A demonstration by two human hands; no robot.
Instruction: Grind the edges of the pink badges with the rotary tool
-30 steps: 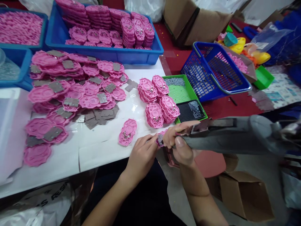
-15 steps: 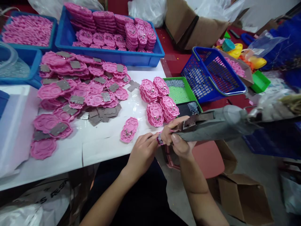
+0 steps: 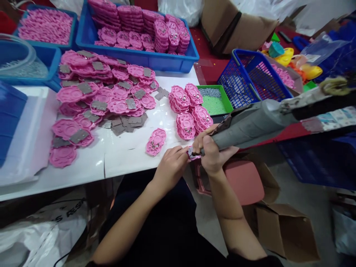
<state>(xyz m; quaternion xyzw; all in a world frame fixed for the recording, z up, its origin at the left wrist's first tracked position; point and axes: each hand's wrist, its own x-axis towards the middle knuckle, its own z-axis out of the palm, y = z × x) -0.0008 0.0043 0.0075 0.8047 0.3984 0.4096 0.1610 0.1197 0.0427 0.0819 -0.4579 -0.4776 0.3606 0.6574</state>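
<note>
My left hand (image 3: 171, 165) is closed on the edge of a small pink plastic piece (image 3: 194, 157) with a grey metal plate on it, near the table's front edge. Most of that piece is hidden by my fingers. In my right hand (image 3: 211, 154) is a grey power screwdriver (image 3: 244, 128), its body slanting up to the right. The driver's tip is down at the pink piece; whether it touches a screw cannot be seen. On the table just left of my hands lies a single pink piece (image 3: 156, 142) with shiny metal parts.
Stacks of pink pieces (image 3: 185, 126) stand beyond my hands, beside a green tray (image 3: 215, 105) of screws. To the left are a pile of pink pieces (image 3: 102, 96) and loose grey plates (image 3: 126, 124). A blue bin (image 3: 139, 55), a blue basket (image 3: 247, 74) and a stool (image 3: 243, 181) surround the area.
The screwdriver has swung so its tip points down at the held piece, and my right-hand grip has turned with it. My left hand keeps hold of the piece. The view has shifted slightly.
</note>
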